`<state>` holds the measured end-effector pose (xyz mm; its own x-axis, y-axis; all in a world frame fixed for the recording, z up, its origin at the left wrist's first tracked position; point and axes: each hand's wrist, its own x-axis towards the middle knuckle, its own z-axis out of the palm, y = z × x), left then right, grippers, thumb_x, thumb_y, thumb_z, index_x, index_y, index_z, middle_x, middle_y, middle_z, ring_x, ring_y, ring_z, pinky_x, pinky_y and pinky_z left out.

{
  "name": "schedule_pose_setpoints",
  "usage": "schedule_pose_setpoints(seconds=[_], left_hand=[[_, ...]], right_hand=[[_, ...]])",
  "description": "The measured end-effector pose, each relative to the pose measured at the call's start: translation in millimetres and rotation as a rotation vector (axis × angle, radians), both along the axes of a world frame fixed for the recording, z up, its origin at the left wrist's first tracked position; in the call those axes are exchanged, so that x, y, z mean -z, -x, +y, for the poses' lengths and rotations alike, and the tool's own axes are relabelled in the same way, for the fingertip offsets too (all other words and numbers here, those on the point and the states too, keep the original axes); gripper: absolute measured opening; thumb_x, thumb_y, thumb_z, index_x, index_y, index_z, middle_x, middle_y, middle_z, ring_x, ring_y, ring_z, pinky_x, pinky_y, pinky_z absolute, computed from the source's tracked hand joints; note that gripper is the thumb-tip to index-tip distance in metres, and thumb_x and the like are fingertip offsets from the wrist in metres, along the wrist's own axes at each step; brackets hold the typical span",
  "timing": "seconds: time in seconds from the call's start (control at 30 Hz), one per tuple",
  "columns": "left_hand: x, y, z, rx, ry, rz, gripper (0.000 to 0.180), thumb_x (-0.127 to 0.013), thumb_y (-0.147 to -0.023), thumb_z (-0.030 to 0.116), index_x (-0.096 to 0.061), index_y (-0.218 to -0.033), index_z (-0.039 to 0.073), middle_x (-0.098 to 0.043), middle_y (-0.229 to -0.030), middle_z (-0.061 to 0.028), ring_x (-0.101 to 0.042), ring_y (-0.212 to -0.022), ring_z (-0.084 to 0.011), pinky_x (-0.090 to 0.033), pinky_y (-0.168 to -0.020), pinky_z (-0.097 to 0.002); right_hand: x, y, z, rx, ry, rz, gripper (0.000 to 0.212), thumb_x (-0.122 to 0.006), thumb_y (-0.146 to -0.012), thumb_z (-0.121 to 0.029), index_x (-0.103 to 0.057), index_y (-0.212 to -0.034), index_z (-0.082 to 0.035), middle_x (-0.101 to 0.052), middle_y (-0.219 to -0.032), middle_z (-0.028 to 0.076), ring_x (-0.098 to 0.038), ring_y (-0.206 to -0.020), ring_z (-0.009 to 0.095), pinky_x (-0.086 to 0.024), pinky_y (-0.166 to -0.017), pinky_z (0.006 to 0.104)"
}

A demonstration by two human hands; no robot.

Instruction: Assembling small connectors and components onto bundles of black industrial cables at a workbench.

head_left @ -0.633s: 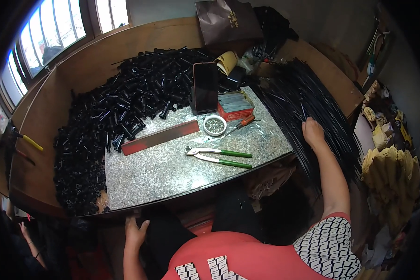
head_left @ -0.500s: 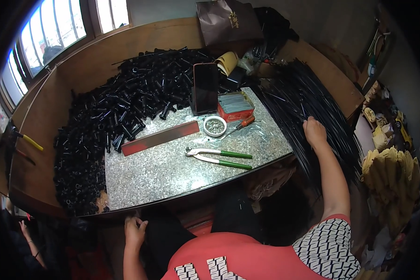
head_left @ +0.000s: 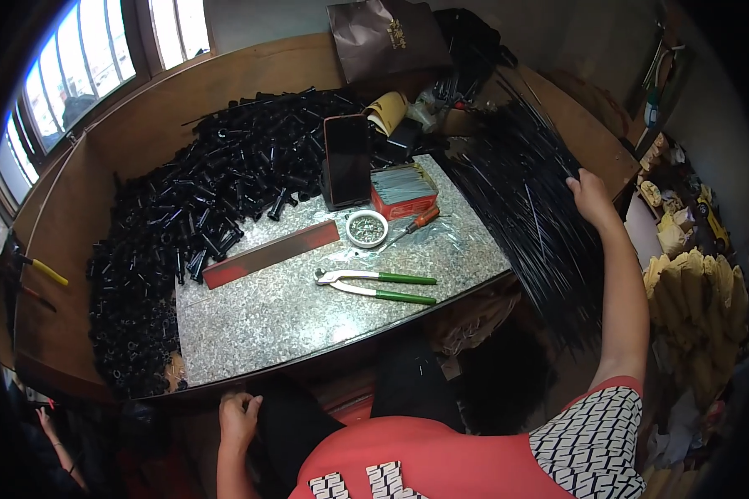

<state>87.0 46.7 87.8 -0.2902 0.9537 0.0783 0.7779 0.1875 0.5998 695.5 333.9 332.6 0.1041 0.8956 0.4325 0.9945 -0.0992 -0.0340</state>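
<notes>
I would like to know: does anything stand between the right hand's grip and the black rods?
Nothing visible does: the right hand's grip is closed on some of the black rods, at the pile's right side.

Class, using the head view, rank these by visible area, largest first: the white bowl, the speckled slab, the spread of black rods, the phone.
1. Speckled slab
2. Spread of black rods
3. Phone
4. White bowl
</notes>
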Motion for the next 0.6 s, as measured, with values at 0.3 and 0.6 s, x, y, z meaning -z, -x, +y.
schedule_pose_setpoints(seconds=[0.3,0.6], left_hand=[[-55,-47,16,0.282,-0.156,-0.033,0.009,-0.071,-0.074,0.005,-0.067,-0.079,-0.002,-0.068,-0.095,-0.0158,-0.064,-0.088,-0.0311,-0.05,-0.078,-0.0362],[-133,-65,24,0.276,-0.283,-0.125,0.017,-0.077,-0.07,0.006,-0.062,-0.075,0.001,-0.067,-0.097,-0.0152,-0.065,-0.089,-0.0282,-0.05,-0.078,-0.0345]], right_hand=[[-22,60,0,-0.314,-0.079,0.522,0.026,-0.064,-0.089,-0.023,-0.053,-0.084,0.001,-0.048,-0.063,0.002,-0.044,-0.055,0.011,-0.039,-0.052,0.0274],[-38,170,-60,-0.6,0.253,1.077,0.022,-0.054,-0.096,-0.025,-0.049,-0.08,-0.011,-0.047,-0.062,-0.005,-0.039,-0.048,0.001,-0.03,-0.04,0.0165]])
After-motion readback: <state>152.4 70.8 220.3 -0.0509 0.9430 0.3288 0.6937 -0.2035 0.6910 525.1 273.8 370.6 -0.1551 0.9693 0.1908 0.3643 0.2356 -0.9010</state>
